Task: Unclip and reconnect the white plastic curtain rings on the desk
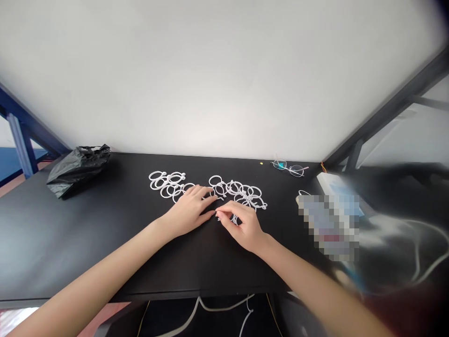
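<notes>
Left hand [191, 211] lies palm down on the black table [105, 243], fingers long and loosely spread, gripping nothing that I can see. Its forefinger points across at the other hand. Right hand [245, 227] is curled, thumb and forefinger pinched together on what looks like 1 white ring [233, 219]. Most of that ring is hidden under the fingers, so I cannot tell how firmly it is held. A hoop that thin probably needs a fingertip pinch, and the flat left hand seems set there to steady things beside it.

More rings sit in 2 heaps, many overlapping. The left heap [168, 183] lies just beyond the left hand's fingertips, and the right heap [245, 193] lies just beyond the right hand. Both are mid-table towards the white wall [224, 84], which I judge puts them within reach without leaning.

Open room is mostly on the left, where bare tabletop runs out to a black plastic bag [77, 169] near the far corner, well apart from the hands. The table's near edge passes under both forearms, with cables [210, 309] hanging below it. The right side is tighter: a pair of glasses [289, 168] lies by the wall, a blurred-out object [329, 224] sits near the right wrist, and a white cable [419, 252] trails beyond that.
</notes>
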The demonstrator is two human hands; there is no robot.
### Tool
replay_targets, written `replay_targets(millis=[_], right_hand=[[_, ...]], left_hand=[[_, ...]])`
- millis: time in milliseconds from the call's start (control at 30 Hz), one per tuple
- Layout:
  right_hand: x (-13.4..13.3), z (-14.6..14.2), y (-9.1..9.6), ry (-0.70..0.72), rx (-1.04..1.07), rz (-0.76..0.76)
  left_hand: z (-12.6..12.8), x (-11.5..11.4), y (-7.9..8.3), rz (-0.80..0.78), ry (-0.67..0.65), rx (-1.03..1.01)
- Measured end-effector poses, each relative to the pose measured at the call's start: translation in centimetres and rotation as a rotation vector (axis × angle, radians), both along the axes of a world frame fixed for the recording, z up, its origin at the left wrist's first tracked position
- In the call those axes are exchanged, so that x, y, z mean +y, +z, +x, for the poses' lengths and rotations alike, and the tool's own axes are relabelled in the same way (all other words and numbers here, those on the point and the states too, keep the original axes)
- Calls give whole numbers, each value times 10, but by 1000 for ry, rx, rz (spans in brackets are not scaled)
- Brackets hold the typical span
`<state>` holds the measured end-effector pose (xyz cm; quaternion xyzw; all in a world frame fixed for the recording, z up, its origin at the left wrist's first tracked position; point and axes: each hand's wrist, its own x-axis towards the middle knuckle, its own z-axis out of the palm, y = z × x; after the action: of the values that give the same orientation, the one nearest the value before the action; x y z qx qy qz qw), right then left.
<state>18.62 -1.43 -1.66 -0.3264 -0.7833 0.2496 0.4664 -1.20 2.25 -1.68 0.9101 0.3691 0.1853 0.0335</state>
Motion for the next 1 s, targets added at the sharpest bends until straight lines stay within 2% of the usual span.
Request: replay_targets(millis=[100, 267, 767, 900, 1000], right_hand=[[-2, -1, 1, -9, -11, 27], [-1, -2, 0, -9, 3, 35], [1, -2, -2, -14, -10, 19], [2, -1, 0, -34, 13, 39], [3, 1, 1, -123, 56, 81]], left_hand=[[10, 2, 0, -19, -39, 55], [14, 10, 0, -42, -18, 54], [11, 6, -5, -202, -15, -238], [11, 1, -2, -283, -41, -387], [13, -1, -2, -351, -56, -552]])
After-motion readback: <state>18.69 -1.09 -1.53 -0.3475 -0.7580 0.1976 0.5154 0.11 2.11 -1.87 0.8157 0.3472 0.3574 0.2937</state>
